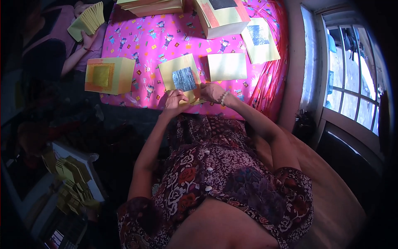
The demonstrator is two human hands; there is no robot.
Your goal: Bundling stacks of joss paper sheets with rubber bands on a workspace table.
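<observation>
A yellow paper sheet with a silver foil square (183, 79), apparently joss paper, lies in front of me on the pink table. My left hand (176, 99) is closed at its near edge, fingers curled on the paper. At the near right corner, my right hand (212, 92) pinches the paper, a beaded bracelet on its wrist. The near edge looks bent up between both hands; the fingertips partly hide it. Just beyond my right hand lies a pale yellow sheet (227, 67). To the left sits a stack of yellow paper with a gold square on an orange patch (100, 75).
Thick paper stacks (224, 20) stand at the far side, beside a silver-squared sheet (261, 39). Red strings (271, 83) hang along the right edge. At left, another person's hand (88, 39) holds fanned yellow paper (89, 23). A barred window (352, 62) is at right.
</observation>
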